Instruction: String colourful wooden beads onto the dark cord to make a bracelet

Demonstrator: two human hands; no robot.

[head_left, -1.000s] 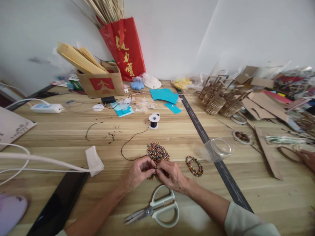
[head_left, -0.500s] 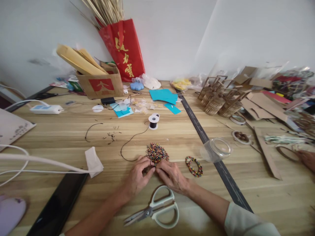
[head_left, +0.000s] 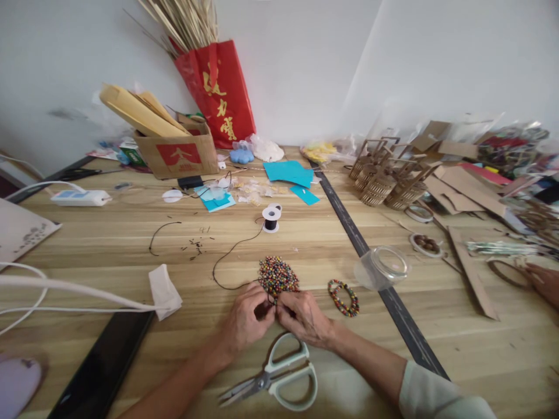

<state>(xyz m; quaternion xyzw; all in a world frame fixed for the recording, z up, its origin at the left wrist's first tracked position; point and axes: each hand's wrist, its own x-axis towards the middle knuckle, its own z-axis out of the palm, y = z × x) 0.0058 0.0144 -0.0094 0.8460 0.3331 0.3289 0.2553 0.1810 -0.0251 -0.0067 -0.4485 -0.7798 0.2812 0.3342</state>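
Note:
My left hand (head_left: pixel 247 319) is closed in a pinch on a thin black cord (head_left: pixel 225 256), which runs in a curve from a white spool (head_left: pixel 271 220) to its fingers. Fingertip to fingertip with it, my right hand (head_left: pixel 304 317) pinches at the same spot, where a small dark bit of the cord shows. Whether a bead sits between the fingers is hidden. Just beyond both hands lies a pile of small multicoloured beads (head_left: pixel 278 274). A beaded bracelet (head_left: pixel 343 297) rests to the right. Scissors with pale green handles (head_left: pixel 279 375) lie below my hands, blades pointing left.
A clear plastic jar (head_left: pixel 382 267) lies on the right by a dark strip. White cables (head_left: pixel 87 289) cross the left side over a black panel (head_left: pixel 105 361). Bamboo baskets (head_left: pixel 384 177), a box (head_left: pixel 174 154) and a red bag (head_left: pixel 218 93) line the back. Another person's hand (head_left: pixel 544 282) is far right.
My fingers have shifted slightly at the pinch, the left thumb and forefinger now rounding into a ring. The view has tilted a little. The spool, beads, bracelet and scissors stay put.

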